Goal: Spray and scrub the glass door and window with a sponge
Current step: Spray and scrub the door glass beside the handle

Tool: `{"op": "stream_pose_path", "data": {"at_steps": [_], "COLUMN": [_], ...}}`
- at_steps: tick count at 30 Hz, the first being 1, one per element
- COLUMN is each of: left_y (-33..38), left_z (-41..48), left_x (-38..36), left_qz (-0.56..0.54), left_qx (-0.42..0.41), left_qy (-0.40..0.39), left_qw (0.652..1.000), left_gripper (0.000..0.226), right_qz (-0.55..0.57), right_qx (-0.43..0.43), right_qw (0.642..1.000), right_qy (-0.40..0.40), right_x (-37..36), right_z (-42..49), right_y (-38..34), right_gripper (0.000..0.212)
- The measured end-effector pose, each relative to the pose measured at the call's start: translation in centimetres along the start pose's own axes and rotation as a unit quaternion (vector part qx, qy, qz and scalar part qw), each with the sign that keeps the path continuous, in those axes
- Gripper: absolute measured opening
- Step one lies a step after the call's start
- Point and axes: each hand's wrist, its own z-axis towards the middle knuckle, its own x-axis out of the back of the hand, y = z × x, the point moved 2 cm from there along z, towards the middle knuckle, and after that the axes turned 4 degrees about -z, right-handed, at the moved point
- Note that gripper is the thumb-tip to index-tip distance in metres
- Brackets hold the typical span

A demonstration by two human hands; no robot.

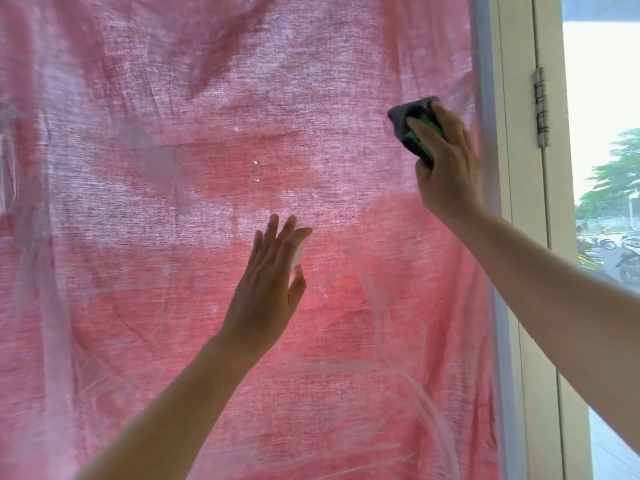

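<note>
Two bare forearms reach up and forward from the bottom of the view. The left comes from the lower left, the right from the right edge. The left hand [268, 289] is at the middle of the glass [381, 306], fingers straight and close together, palm toward the pane and gripping nothing that I can make out. A pale patch [298, 254] shows beside its thumb, and I cannot tell whether it is an object or glare.

The right hand [446, 171] is higher and further right. Its fingers are curled over a green and grey sponge [403, 114] and press it against the glass. The sponge sticks out past the fingertips, up and to the left of the palm. Its long axis slants from upper left to lower right, in line with the hand.

This looks like the scrubbing step, and the right hand is the one doing it. The pale door frame [512, 168] is just beside the right hand, so there is almost no room for a stroke to the right. The open room is to the left, up and down the pane. A downward stroke along the edge would stay clear of the left hand, while a long sweep left and down would meet it.

The glass has curved soapy streaks, most of them in its lower part and on the left. Behind it hangs a red cloth [311, 81] that covers nearly the whole pane. On the frame is a metal hinge [541, 105], and beyond it, outdoors, are trees [613, 174] and parked motorbikes [623, 251].
</note>
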Motion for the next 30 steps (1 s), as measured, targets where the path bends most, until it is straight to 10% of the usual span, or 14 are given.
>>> {"op": "stream_pose_path", "data": {"at_steps": [17, 30], "left_y": [0.4, 0.3], "left_z": [-0.8, -0.9], "left_x": [0.1, 0.0], "left_qz": [-0.013, -0.023], "left_qx": [0.017, 0.01], "left_qy": [-0.015, -0.005], "left_qw": [1.0, 1.0], "left_gripper": [0.056, 0.052], "right_qz": [-0.003, 0.024], "right_qx": [0.29, 0.134], "right_qw": [0.949, 0.99], "right_qy": [-0.125, -0.035], "right_x": [-1.4, -1.1], "right_z": [-21.8, -5.4], "right_y": [-3.9, -3.9], "right_gripper": [0.056, 0.053]}}
